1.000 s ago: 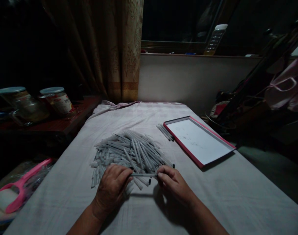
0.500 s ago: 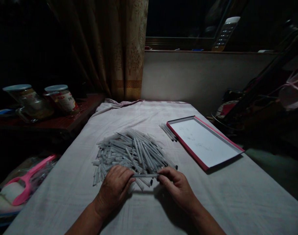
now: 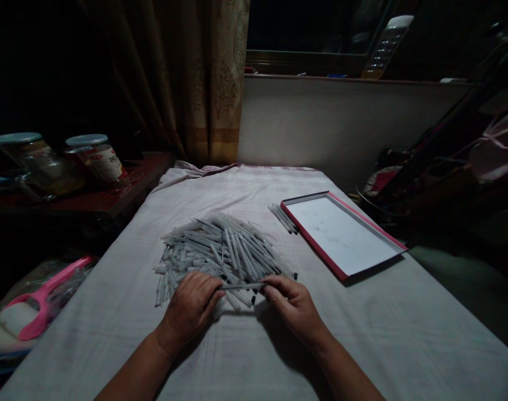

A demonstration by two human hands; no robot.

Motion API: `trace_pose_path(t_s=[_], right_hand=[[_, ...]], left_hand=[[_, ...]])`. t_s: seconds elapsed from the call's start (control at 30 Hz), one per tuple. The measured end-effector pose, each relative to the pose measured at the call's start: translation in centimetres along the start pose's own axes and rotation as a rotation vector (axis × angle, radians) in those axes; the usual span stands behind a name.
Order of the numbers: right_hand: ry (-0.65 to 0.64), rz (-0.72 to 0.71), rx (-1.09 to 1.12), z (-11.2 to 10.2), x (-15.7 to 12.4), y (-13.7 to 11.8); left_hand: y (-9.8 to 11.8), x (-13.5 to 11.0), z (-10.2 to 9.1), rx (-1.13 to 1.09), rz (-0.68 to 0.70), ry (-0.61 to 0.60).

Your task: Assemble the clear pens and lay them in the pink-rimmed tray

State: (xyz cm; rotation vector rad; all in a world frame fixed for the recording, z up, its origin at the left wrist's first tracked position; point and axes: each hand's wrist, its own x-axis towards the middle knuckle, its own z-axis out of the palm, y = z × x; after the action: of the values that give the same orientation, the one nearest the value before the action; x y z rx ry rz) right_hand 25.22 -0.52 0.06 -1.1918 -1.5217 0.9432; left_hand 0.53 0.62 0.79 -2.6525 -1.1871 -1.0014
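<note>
Both hands pinch one slim grey pen (image 3: pixel 242 287), held level just in front of a heap of pens (image 3: pixel 224 245). My left hand (image 3: pixel 192 303) has its thumb and fingers closed on the left end. At the other end, the fingertips of my right hand (image 3: pixel 293 305) are closed on the pen. The heaped pens have translucent barrels, some with black ends, and lie in mixed directions. A small row of pens (image 3: pixel 282 218) lies beside the left edge of a shallow red-rimmed box lid (image 3: pixel 316 243) with a white inside.
A pale checked cloth (image 3: pixel 220 362) covers the table. On the left, a dark red side table (image 3: pixel 128 195) holds lidded jars (image 3: pixel 99 161) and a glass mug. Below it lies a pink-handled object (image 3: pixel 49 295). A bottle (image 3: pixel 387 47) leans on the windowsill.
The view has tilted slightly, so everything sits a little higher and to the left. Both hands keep the same hold on the pen.
</note>
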Motion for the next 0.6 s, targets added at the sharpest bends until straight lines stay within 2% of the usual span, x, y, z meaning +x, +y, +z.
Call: trace_pose_path(t_s=[0.1, 0.27, 0.47, 0.6], right_hand=[[0.01, -0.013, 0.007, -0.08, -0.02, 0.28], [-0.033, 0.062, 0.012, -0.03, 0.07, 0.55], [-0.002, 0.044, 0.056, 0.02, 0.05, 0.36], [-0.045, 0.112, 0.056, 0.05, 0.0, 0.41]], left_hand=[[-0.17, -0.02, 0.1, -0.01, 0.01, 0.013], [-0.11, -0.03, 0.21, -0.007, 0.021, 0.014], [-0.04, -0.08, 0.25, -0.006, 0.024, 0.007], [0.03, -0.01, 0.23, -0.008, 0.021, -0.005]])
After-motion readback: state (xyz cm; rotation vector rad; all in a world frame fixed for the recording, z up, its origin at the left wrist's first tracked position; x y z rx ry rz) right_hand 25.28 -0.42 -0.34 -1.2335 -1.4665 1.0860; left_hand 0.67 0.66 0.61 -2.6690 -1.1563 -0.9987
